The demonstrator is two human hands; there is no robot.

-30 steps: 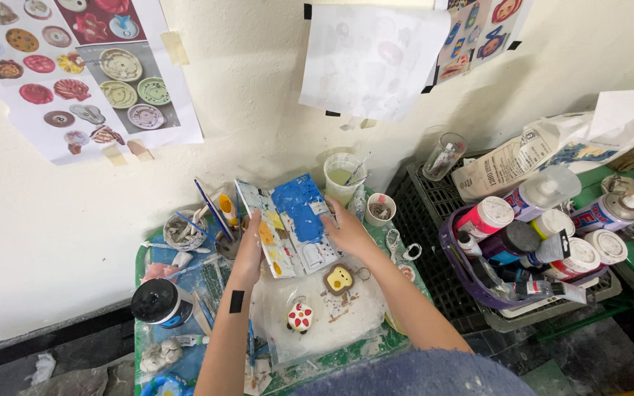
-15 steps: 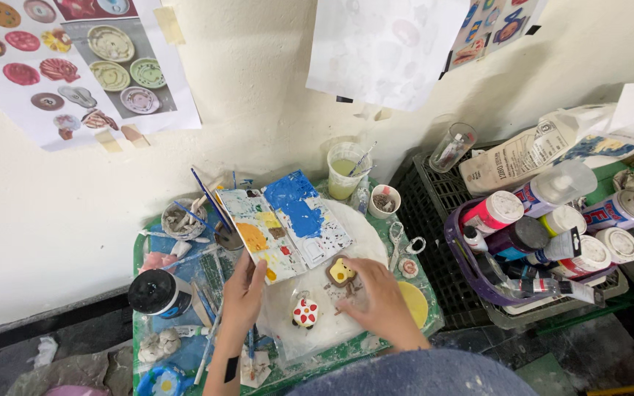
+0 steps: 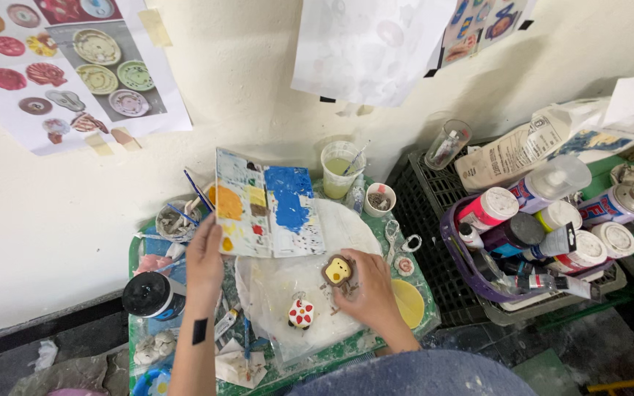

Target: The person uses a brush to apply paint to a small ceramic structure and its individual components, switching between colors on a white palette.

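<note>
My left hand [image 3: 205, 258] grips the lower left edge of a flat paint palette [image 3: 267, 205] smeared with blue, orange, yellow and red, propped over the small green table [image 3: 138, 242]. My right hand [image 3: 367, 286] rests on a white plastic sheet [image 3: 280, 293], its fingers on a small brown and yellow clay figure [image 3: 337, 270]. A red and white spotted clay figure [image 3: 301, 312] lies just left of that hand.
A cup of greenish water [image 3: 340, 170], a small pot [image 3: 379, 199], scissors [image 3: 398, 240], a brush pot [image 3: 176, 220] and a black-lidded jar [image 3: 150, 295] crowd the table. A purple basket of paint bottles [image 3: 537, 235] sits on a black crate at right. Picture sheets [image 3: 67, 59] hang on the wall.
My right hand came off the palette and dropped down to the brown and yellow figure. My left hand slid to the palette's lower left edge. The view tilted slightly.
</note>
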